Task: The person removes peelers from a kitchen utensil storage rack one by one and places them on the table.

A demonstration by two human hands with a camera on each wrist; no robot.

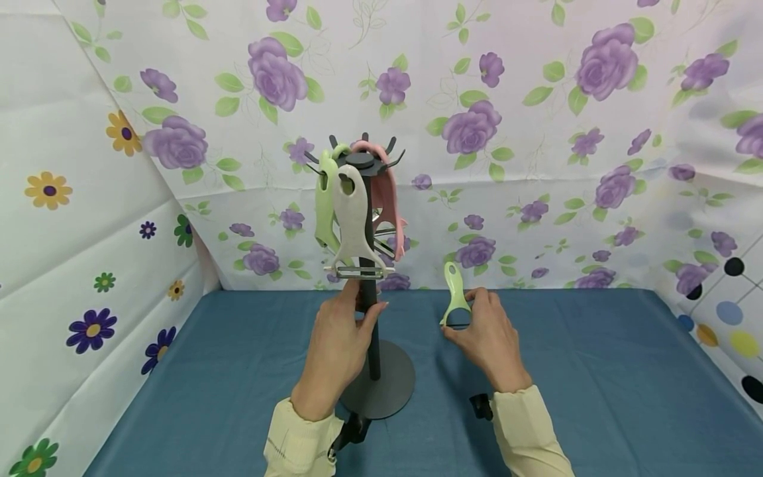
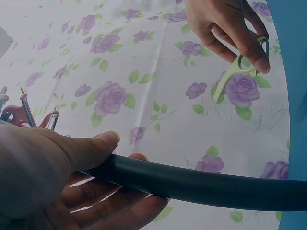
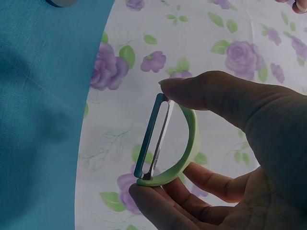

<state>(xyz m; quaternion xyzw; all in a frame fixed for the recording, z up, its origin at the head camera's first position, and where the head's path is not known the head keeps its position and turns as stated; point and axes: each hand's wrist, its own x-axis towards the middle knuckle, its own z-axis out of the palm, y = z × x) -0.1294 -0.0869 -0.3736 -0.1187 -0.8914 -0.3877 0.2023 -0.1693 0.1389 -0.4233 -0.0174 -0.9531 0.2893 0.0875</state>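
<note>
My left hand (image 1: 338,344) grips the dark upright pole (image 1: 373,354) of a peeler stand, thumb on one side and fingers behind it. In the left wrist view the pole (image 2: 216,189) runs across the palm. My right hand (image 1: 490,331) pinches a light green Y-shaped peeler (image 1: 455,285) at its blade end, handle pointing up. The right wrist view shows the peeler's metal blade (image 3: 157,139) between thumb and fingers. From the stand's hooks (image 1: 393,147) hang a white peeler (image 1: 353,212), a green peeler (image 1: 324,205) and pink peelers (image 1: 386,192), partly overlapping.
The stand's round dark base (image 1: 396,377) rests on a blue cloth-covered table (image 1: 596,371). Behind it rises a white sheet (image 1: 536,165) with purple flowers. A flower-printed sheet (image 1: 65,265) borders the left, and a dotted one (image 1: 730,311) borders the right.
</note>
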